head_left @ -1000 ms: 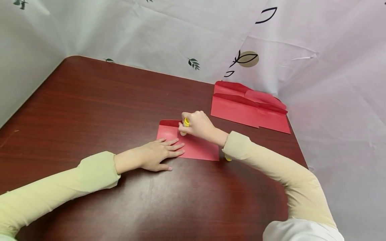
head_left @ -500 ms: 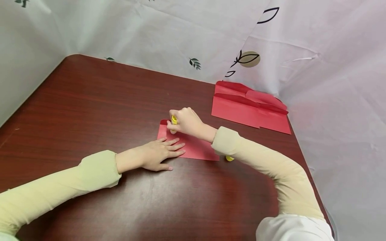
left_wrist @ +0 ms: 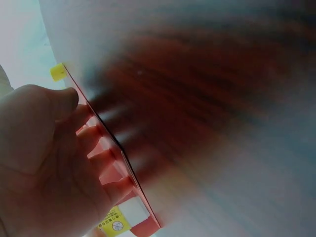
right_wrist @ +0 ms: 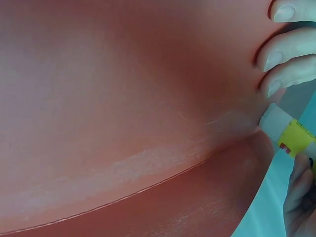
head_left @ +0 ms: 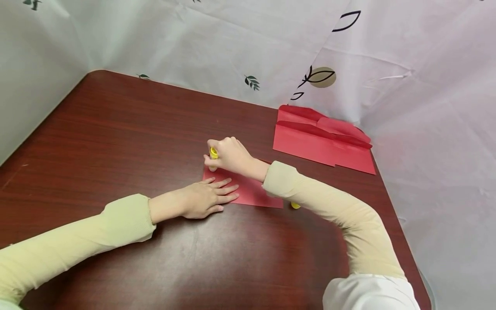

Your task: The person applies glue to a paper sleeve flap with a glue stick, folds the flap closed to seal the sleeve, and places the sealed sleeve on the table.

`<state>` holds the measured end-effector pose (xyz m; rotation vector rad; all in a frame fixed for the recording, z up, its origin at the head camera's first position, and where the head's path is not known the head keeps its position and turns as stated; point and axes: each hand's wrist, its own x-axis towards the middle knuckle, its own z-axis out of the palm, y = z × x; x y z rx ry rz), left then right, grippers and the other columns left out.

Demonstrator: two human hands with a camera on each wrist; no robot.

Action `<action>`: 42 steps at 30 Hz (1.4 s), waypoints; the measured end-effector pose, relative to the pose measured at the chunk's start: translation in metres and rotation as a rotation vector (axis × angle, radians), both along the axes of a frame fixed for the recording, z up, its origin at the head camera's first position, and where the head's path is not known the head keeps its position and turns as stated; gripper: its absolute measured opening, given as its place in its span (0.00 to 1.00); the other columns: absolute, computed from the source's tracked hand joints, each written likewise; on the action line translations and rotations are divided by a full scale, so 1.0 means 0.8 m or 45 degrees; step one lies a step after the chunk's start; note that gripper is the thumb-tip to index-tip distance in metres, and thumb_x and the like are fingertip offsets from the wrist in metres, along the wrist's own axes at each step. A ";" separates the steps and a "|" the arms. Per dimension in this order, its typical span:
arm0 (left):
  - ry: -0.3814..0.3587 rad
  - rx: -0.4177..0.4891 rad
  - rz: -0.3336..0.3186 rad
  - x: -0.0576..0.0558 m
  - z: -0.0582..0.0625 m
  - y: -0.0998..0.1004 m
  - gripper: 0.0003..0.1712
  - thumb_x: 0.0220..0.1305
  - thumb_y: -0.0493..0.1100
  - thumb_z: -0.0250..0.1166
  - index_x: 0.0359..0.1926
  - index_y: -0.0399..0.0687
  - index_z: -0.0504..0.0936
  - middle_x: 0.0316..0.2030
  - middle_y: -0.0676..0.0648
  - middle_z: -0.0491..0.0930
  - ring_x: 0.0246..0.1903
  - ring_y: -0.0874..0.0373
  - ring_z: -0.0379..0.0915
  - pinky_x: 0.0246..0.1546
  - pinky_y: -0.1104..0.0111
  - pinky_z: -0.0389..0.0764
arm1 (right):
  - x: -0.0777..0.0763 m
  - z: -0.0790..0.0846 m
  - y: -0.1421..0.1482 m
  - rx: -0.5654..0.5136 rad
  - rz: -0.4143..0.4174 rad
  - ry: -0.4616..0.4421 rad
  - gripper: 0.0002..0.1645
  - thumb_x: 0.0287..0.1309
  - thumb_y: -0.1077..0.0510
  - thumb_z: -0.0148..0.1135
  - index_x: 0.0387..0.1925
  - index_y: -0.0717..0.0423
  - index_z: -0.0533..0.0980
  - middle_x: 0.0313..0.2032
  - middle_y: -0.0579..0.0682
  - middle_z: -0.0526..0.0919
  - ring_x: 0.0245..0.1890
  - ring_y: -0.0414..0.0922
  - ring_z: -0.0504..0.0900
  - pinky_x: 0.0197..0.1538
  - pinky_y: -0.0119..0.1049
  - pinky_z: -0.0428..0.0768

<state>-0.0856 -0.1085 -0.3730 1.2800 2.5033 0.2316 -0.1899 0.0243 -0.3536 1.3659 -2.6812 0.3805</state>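
Observation:
A red envelope (head_left: pixel 255 191) lies on the dark wooden table. My left hand (head_left: pixel 203 199) rests on its left part with the fingers spread straight. In my right hand (head_left: pixel 232 156) I grip a yellow and white glue stick (head_left: pixel 213 153) at the envelope's far left corner. The right wrist view shows the glue stick (right_wrist: pixel 286 133) with its white end down at the red paper, beside the left fingertips (right_wrist: pixel 274 60). A whitish glue streak (right_wrist: pixel 123 168) runs along the edge by the flap (right_wrist: pixel 217 197). From the left wrist, the glue stick's label (left_wrist: pixel 116 221) shows past the fingers.
Several red envelopes (head_left: pixel 302 135) with raised flaps lie overlapping at the table's back right corner. A yellow cap (head_left: pixel 295 205) sits on the table (head_left: pixel 155 120) just right of the envelope. White patterned cloth (head_left: pixel 193 51) hangs behind and along the sides.
My right hand has moved left with the glue stick, from around the middle of the envelope's far edge to its left corner. The left hand stays in place.

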 end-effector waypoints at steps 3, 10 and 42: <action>-0.010 0.014 0.005 0.000 0.000 0.000 0.32 0.70 0.50 0.54 0.72 0.51 0.61 0.73 0.45 0.57 0.74 0.43 0.47 0.70 0.45 0.54 | 0.001 0.000 -0.002 0.003 -0.013 -0.003 0.11 0.56 0.50 0.61 0.26 0.53 0.74 0.14 0.44 0.76 0.14 0.39 0.75 0.22 0.29 0.74; -0.036 0.034 0.014 0.002 0.001 0.000 0.35 0.69 0.53 0.56 0.72 0.51 0.60 0.73 0.44 0.57 0.73 0.43 0.48 0.70 0.44 0.53 | 0.005 0.004 -0.004 0.083 -0.046 0.011 0.13 0.55 0.48 0.61 0.29 0.54 0.74 0.16 0.45 0.76 0.16 0.40 0.76 0.23 0.31 0.76; -0.053 0.011 0.009 0.001 0.001 0.000 0.38 0.67 0.57 0.57 0.73 0.52 0.59 0.74 0.45 0.54 0.74 0.43 0.46 0.69 0.42 0.54 | 0.006 0.008 0.040 0.118 -0.145 -0.024 0.10 0.51 0.51 0.63 0.26 0.53 0.75 0.14 0.44 0.75 0.15 0.40 0.72 0.22 0.30 0.70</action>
